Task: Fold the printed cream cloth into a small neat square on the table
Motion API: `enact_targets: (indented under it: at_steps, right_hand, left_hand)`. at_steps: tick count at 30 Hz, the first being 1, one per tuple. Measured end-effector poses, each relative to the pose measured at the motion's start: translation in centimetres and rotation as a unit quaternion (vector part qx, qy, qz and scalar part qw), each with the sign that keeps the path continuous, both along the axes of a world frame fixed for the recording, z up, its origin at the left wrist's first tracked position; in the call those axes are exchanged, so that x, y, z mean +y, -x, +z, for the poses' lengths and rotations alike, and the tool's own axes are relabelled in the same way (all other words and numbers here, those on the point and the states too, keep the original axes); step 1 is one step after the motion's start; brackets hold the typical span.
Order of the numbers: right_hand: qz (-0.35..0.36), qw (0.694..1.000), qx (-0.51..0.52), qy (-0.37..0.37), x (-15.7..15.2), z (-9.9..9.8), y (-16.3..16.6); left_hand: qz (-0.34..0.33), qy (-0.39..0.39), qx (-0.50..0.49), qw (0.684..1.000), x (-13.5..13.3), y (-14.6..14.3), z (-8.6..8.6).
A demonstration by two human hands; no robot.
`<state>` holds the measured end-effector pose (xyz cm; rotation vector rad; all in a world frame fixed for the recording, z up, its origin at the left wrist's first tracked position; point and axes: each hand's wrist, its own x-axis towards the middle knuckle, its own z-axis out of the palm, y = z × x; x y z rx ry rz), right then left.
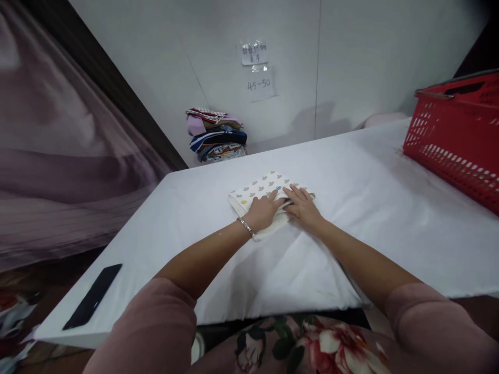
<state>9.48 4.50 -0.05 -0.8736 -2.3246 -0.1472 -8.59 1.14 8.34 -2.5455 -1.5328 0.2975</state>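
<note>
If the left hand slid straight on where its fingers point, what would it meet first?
Probably the right hand, whose fingers lie just ahead on the folded white patterned cloth.

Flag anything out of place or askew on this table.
Little stands out. The black flat device lies right at the left edge of the table, where it could slip off. The folded patterned cloth under the left hand and right hand sits skewed to its edges.

The right edge cuts off the red basket (456, 140). Our left grip (263, 212) and right grip (304, 208) hide the near part of the folded cloth (261, 188). We cannot read the upper note (254, 53), too small.
</note>
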Motion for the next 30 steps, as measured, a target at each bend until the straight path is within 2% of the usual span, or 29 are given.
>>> enact_targets:
  at_steps: [3, 6, 12, 19, 26, 30]
  right_hand:
    - [0.013, 1.0, -0.004, 0.009, -0.2, -0.2, -0.8]
    - [-0.007, 1.0, -0.022, -0.009, -0.6, -0.3, -0.6]
    - [-0.047, 0.996, -0.05, -0.058, -1.4, -0.2, 1.6]
    - [-0.044, 0.996, -0.056, -0.049, -1.5, 0.4, 3.3]
    - [-0.011, 0.999, -0.032, -0.039, -2.6, -0.2, 2.4]
    - [-0.02, 0.998, -0.04, -0.045, -3.0, -0.4, 2.1]
  left_hand:
    - [-0.007, 0.033, -0.006, 0.999, 0.1, 0.8, 0.3]
    - [-0.005, 0.057, -0.031, 0.998, 0.2, 1.6, 0.3]
    - [-0.017, 0.065, -0.129, 0.989, 0.8, 3.0, -0.2]
    - [-0.035, 0.044, -0.239, 0.969, 0.7, 3.7, -0.6]
    - [-0.026, 0.05, -0.267, 0.962, 0.1, 3.7, -0.6]
    - [-0.029, 0.056, -0.266, 0.962, -0.1, 3.7, -0.6]
